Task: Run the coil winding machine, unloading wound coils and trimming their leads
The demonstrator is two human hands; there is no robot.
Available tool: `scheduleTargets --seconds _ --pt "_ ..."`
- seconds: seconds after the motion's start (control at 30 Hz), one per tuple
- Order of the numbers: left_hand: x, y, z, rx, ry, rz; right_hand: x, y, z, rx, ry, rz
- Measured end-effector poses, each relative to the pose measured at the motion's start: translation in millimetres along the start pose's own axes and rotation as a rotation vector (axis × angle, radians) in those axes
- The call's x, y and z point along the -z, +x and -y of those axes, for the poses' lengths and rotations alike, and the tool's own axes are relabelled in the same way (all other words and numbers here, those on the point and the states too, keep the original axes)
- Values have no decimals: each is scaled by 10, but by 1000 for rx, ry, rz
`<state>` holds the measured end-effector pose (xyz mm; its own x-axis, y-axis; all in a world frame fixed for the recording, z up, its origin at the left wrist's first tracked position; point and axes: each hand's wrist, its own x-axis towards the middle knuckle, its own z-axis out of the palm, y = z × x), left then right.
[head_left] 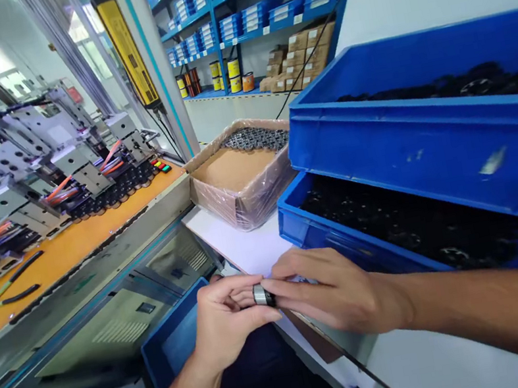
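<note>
Between both hands is a small round part (261, 295), a silver metal ring with a black edge on its right side. My left hand (230, 313) is closed around its left side, thumb below and fingers above. My right hand (328, 285) reaches in from the right, its fingertips pressed against the black side of the part. Whether the right fingers hold a second piece is hidden. Both hands are above the front edge of the white table (247, 243).
Beyond the hands stands a plastic-wrapped cardboard box (240, 200) with rows of metal rings. Stacked blue bins, an upper bin (407, 154) and a lower bin (294, 221), hold black parts at right. Pliers (9, 285) lie on the orange machine bench (107, 214). A blue crate (176, 325) sits below.
</note>
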<state>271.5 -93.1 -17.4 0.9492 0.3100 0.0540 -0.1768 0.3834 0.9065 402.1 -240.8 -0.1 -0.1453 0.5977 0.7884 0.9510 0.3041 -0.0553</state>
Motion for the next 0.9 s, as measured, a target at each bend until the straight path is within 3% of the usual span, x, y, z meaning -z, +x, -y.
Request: scheduleTargets --seconds 0.27,0.33,0.5,0.6,0.73,0.83,0.9 --pt "-235 -19 172 -87 15 -190 59 0 -29 99 -101 -14" --pt "-215 -9 151 -192 109 -155 83 16 -4 66 -59 -11" --pt "-34 4 -57 -621 713 21 110 56 102 -114 66 34" --pt "-11 -11 -107 -726 807 1 102 55 128 -166 138 76" --pt "-42 0 -22 -582 637 -45 76 42 95 -143 119 69" --pt "-47 33 89 -327 321 -56 68 50 52 -153 85 58" --pt "-46 53 156 -122 36 5 69 68 32 -186 77 55"
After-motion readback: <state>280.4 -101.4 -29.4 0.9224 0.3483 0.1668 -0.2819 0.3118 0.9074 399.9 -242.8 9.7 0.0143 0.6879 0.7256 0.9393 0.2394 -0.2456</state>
